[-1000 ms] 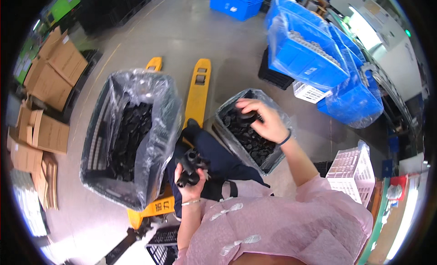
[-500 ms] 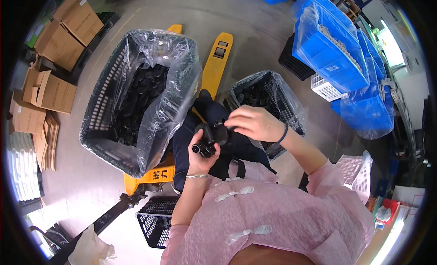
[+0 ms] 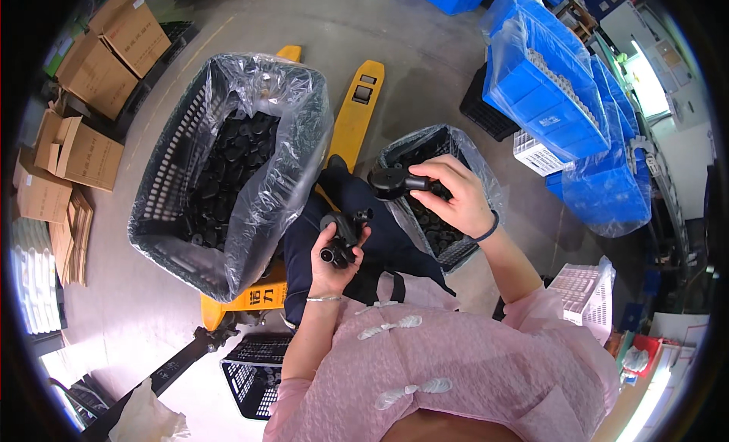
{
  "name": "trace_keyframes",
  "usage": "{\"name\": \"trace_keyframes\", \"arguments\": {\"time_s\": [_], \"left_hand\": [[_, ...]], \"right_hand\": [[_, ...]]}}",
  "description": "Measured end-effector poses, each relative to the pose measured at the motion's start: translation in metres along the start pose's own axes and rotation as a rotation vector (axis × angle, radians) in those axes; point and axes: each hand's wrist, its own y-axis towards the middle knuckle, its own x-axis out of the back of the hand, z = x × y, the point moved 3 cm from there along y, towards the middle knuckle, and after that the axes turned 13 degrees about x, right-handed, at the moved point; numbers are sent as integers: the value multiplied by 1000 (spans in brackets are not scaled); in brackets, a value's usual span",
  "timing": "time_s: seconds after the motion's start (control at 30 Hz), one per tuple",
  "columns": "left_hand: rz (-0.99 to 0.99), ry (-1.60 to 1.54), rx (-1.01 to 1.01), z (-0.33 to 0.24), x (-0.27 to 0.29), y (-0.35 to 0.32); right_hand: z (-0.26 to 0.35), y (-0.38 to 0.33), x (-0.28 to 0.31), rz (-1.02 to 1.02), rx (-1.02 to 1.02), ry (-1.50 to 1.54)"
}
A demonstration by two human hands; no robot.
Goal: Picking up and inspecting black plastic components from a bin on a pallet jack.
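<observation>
- A yellow pallet jack (image 3: 357,115) lies on the concrete floor (image 3: 425,55), its forks running under a large grey mesh crate (image 3: 163,184) lined with clear plastic and heaped with black plastic parts (image 3: 228,168).
- Stacked blue bins (image 3: 547,93) wrapped in clear film stand toward the floor's far right side; flattened cardboard boxes (image 3: 83,146) sit along its left side.
- A smaller dark crate (image 3: 456,244), also lined with plastic and holding black parts, stands just right of the pallet jack, beside the person's knee.
- The person, in a pink top, works over their lap, between the two crates.
- The right hand (image 3: 456,195) hovers above the smaller crate, its grip closed around a black round-headed part (image 3: 391,181) held by the stem.
- The left hand (image 3: 338,260), a thin bracelet on the wrist, has its grip wrapped tight around a black fitting (image 3: 342,233) raised over the lap, near the other part but apart from it.
</observation>
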Motion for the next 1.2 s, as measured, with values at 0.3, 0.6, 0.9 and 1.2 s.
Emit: {"name": "trace_keyframes", "arguments": {"time_s": [0.3, 0.6, 0.9, 1.2], "left_hand": [[45, 98, -25, 1, 1, -1], [-106, 807, 86, 16, -7, -1], [-238, 700, -317, 18, -25, -3], [-267, 1198, -519, 15, -21, 8]], "right_hand": [[-37, -45, 12, 232, -177, -517], [5, -32, -71, 729, 81, 322], [10, -29, -72, 402, 1, 391], [-13, -29, -88, 404, -191, 363]]}}
